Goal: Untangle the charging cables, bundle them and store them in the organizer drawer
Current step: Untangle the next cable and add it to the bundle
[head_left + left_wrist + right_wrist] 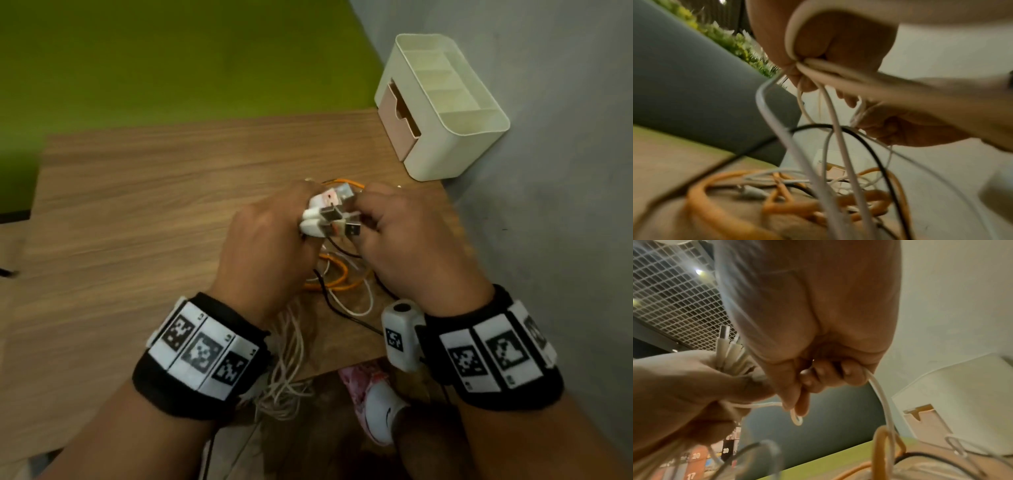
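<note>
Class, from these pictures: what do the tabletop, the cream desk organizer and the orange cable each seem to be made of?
Brown tabletop: wood or wood-look laminate, matt, with streaked grain lines. Cream desk organizer: probably moulded plastic, smooth with rounded corners and thin walls. Orange cable: apparently a flexible rubbery or plastic jacket, lying in soft loops.

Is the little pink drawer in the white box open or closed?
Slightly open. The pink drawer juts a little from the organizer; nothing shows inside it.
</note>
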Motion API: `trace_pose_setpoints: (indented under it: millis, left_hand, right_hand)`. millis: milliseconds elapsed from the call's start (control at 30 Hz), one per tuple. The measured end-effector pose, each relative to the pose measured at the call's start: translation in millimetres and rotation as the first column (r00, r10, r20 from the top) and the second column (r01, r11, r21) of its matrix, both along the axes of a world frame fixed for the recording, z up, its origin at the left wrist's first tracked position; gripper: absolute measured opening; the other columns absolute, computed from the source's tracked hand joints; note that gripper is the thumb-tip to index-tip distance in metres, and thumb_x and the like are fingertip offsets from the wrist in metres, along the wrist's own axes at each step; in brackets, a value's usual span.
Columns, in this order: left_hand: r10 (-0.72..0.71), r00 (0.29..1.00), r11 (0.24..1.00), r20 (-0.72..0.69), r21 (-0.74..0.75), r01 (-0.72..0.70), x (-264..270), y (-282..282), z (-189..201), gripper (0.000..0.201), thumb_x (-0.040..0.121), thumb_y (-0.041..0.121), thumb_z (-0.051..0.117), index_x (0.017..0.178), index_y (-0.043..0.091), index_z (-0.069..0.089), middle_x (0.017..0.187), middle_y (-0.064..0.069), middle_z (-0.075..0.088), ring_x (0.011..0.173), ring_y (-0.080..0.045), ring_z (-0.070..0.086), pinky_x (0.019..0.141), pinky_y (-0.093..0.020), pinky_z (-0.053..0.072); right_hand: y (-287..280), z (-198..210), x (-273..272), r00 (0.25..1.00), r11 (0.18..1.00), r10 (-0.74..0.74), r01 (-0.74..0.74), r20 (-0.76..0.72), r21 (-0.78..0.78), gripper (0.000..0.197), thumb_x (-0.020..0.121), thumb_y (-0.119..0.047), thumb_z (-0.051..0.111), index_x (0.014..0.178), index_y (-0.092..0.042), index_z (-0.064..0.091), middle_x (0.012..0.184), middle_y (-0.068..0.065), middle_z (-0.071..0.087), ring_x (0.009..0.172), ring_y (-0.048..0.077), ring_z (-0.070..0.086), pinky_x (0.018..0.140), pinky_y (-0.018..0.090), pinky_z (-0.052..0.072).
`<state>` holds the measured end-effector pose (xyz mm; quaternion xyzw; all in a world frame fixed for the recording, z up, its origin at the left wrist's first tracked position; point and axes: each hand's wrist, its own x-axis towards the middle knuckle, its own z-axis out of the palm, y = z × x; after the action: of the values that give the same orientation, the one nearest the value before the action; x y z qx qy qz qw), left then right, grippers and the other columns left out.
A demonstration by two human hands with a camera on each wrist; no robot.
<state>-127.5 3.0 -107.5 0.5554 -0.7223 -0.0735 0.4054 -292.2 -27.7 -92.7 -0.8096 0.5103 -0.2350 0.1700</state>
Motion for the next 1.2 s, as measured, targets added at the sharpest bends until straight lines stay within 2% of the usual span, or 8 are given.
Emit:
trace_pose_setpoints:
  millis: [100, 200, 400, 533, 767, 933, 1100, 1200]
  left_hand:
    - [-0.096, 0.939, 0.968, -0.330, 0.188, 0.165, 5, -7, -4, 0.010, 0.085, 0.013, 0.069, 0.094, 0.016, 0.071, 0.083, 0.008, 0.072, 0.076, -0.003, 0.065, 0.066, -0.027, 0.049]
    - [-0.119, 0.836, 0.894, -0.536, 0.308, 0.325, 10, -10, 5, 0.018, 0.087, 0.007, 0.070, 0.081, 0.023, 0.065, 0.059, 0.023, 0.062, 0.059, 0.014, 0.054, 0.056, -0.007, 0.039]
    - [-0.030, 0.677, 0.773, -0.736, 0.412, 0.483, 9, -9, 5, 0.015, 0.082, 0.011, 0.070, 0.072, 0.022, 0.071, 0.048, 0.014, 0.047, 0.043, 0.001, 0.037, 0.043, -0.017, 0.031]
    - [0.128, 0.561, 0.762, -0.818, 0.443, 0.472, 9, -12, 0, 0.008, 0.077, 0.020, 0.066, 0.075, 0.022, 0.074, 0.052, 0.004, 0.035, 0.042, -0.008, 0.026, 0.041, -0.019, 0.024]
    - [0.111, 0.549, 0.765, -0.829, 0.424, 0.485, 10, -12, 2, 0.008, 0.071, 0.013, 0.073, 0.072, 0.020, 0.073, 0.049, 0.009, 0.046, 0.040, -0.005, 0.030, 0.041, -0.018, 0.025]
    - [0.113, 0.551, 0.803, -0.827, 0.403, 0.440, 10, -11, 3, 0.013, 0.073, 0.013, 0.074, 0.065, 0.020, 0.066, 0.051, 0.006, 0.041, 0.039, -0.006, 0.027, 0.041, -0.019, 0.022]
    - [0.281, 0.290, 0.870, -0.915, 0.370, 0.325, 37, -17, 8, 0.016, 0.087, 0.009, 0.062, 0.077, 0.019, 0.055, 0.064, 0.002, 0.033, 0.042, -0.004, 0.021, 0.039, -0.019, 0.015]
    - [0.291, 0.498, 0.858, -0.817, 0.453, 0.241, 45, -17, 6, 0.011, 0.083, 0.011, 0.067, 0.078, 0.018, 0.061, 0.058, 0.007, 0.040, 0.042, -0.005, 0.027, 0.041, -0.020, 0.019]
  right_hand:
    - [2, 3, 2, 0.991, 0.994, 0.057, -0.067, 0.121, 0.086, 0.015, 0.089, -0.010, 0.063, 0.097, -0.017, 0.073, 0.080, -0.017, 0.053, 0.078, 0.005, 0.050, 0.067, 0.010, 0.035]
    - [3, 10, 0, 0.952, 0.977, 0.023, -0.086, 0.305, 0.196, 0.010, 0.093, -0.017, 0.064, 0.090, -0.024, 0.070, 0.078, -0.015, 0.060, 0.074, 0.003, 0.056, 0.064, 0.012, 0.039]
    - [4, 14, 1, 0.872, 0.969, -0.003, -0.119, 0.490, 0.217, 0.024, 0.097, -0.015, 0.059, 0.091, -0.038, 0.061, 0.085, -0.026, 0.066, 0.083, -0.002, 0.065, 0.074, 0.018, 0.052]
    - [3, 9, 1, 0.816, 0.947, -0.017, -0.172, 0.578, 0.270, 0.024, 0.097, -0.009, 0.054, 0.099, -0.031, 0.064, 0.093, -0.007, 0.074, 0.089, 0.011, 0.072, 0.079, 0.030, 0.057]
    - [4, 8, 6, 0.754, 0.927, -0.067, -0.195, 0.653, 0.320, 0.022, 0.096, -0.008, 0.057, 0.100, -0.029, 0.056, 0.088, 0.000, 0.074, 0.082, 0.016, 0.072, 0.076, 0.034, 0.057]
    - [5, 12, 8, 0.790, 0.935, -0.138, -0.096, 0.597, 0.343, 0.022, 0.093, -0.016, 0.066, 0.093, -0.026, 0.046, 0.077, 0.005, 0.074, 0.066, 0.020, 0.071, 0.066, 0.039, 0.056]
    - [1, 6, -5, 0.947, 0.924, -0.185, 0.076, 0.263, 0.375, 0.015, 0.092, -0.040, 0.063, 0.086, -0.028, 0.057, 0.073, 0.000, 0.068, 0.066, 0.014, 0.067, 0.069, 0.048, 0.058]
    - [-2, 4, -10, 0.966, 0.954, -0.162, 0.102, 0.200, 0.281, 0.012, 0.096, -0.038, 0.057, 0.087, -0.030, 0.060, 0.070, -0.005, 0.062, 0.066, 0.010, 0.059, 0.067, 0.043, 0.054]
